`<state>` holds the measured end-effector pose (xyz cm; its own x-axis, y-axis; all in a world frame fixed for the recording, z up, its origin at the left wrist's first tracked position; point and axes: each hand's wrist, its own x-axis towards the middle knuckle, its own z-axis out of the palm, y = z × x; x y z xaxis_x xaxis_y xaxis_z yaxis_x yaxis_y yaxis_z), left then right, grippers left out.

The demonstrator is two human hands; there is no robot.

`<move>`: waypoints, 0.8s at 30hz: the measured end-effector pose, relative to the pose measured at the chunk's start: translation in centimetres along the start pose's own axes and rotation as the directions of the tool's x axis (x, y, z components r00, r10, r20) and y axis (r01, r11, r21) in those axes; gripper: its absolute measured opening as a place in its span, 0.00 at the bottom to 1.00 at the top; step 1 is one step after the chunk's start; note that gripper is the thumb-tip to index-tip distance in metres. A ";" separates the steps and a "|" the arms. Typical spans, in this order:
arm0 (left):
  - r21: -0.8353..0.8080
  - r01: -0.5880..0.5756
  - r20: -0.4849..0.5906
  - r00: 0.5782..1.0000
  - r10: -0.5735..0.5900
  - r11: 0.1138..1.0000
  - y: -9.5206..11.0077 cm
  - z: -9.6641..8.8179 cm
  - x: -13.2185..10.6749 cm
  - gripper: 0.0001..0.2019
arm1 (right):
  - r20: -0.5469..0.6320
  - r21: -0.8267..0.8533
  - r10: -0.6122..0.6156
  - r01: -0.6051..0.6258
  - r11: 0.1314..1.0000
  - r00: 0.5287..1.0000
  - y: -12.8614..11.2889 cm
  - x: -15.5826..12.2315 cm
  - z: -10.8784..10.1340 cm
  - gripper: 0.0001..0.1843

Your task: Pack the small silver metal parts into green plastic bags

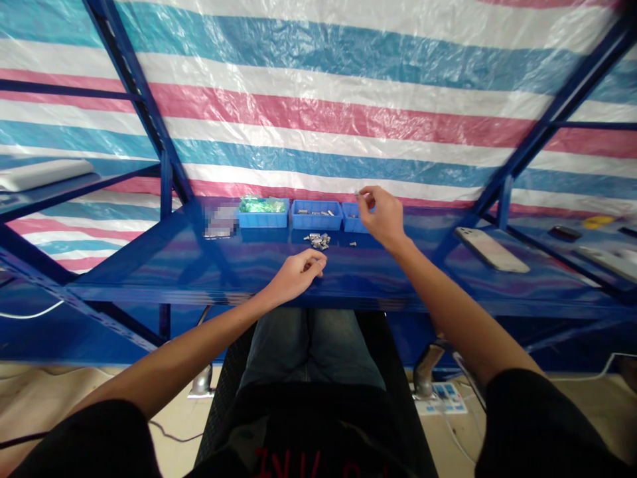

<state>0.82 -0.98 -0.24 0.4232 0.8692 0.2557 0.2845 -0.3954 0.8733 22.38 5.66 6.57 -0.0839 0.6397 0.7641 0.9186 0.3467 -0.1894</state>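
My right hand (382,216) is raised over the right blue bin (351,226), thumb and forefinger pinched on a small metal part (357,193) too tiny to make out in detail. Low over the front of the blue shelf, my left hand (300,273) has its fingers curled closed; whatever may be in them is hidden. Just beyond it lies a pile of small silver metal parts (318,240), bolt-like in shape. One loose metal part (353,243) lies apart, to the right of the pile. My right hand partly covers the right bin.
Behind the pile, the middle blue bin (317,219) holds more metal pieces, and the left blue bin (263,218) holds green plastic packets. A blurred-out item (219,222) lies left of them. A phone (492,249) rests at right. Blue posts (166,186) frame the shelf (199,275).
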 end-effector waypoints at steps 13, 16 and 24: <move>0.129 -0.070 0.039 0.997 0.066 0.989 -0.1 -0.1 0.0 0.12 | 0.628 -0.060 -0.175 0.271 0.961 0.758 2.9 -3.7 4.1 0.14; 0.135 -0.091 0.045 0.995 0.086 0.987 -0.1 -0.1 0.0 0.11 | 0.570 0.001 -0.175 0.212 0.977 0.803 3.3 -3.7 4.3 0.11; 0.135 -0.104 -0.059 0.992 0.113 0.985 -0.4 0.1 0.1 0.10 | 0.444 0.695 0.015 -0.355 0.625 0.896 -3.6 -7.5 2.4 0.06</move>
<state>0.81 -0.72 -0.58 0.4008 0.8350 0.3769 0.3521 -0.5202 0.7781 18.78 1.24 0.01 -0.2328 0.8830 0.4076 0.3359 0.4663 -0.8184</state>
